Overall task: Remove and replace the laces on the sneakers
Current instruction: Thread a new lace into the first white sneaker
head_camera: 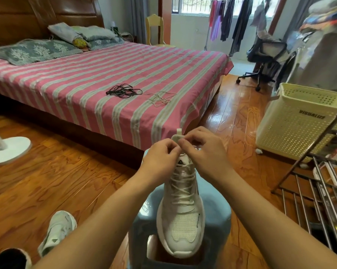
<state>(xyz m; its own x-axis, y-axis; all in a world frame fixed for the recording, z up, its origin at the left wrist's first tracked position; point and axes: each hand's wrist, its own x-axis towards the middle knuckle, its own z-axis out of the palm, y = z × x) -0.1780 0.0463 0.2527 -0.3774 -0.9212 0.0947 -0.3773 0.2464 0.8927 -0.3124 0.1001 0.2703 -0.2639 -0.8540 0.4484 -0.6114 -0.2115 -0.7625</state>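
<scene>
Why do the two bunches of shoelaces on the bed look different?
The black laces are dark and bunched in a tight tangle; the white laces are pale, spread looser, and hard to see against the stripes. The black ones lie left of the white ones. Both sit loose on the striped bed, untouched.

2 sneakers: 1 on stool [180, 210], 1 on floor near left [57, 232]. 2 loose lace bundles on bed: 1 black [124, 91], 1 white [161, 98]. 2 hands: left [160, 160], right [204, 150].
</scene>
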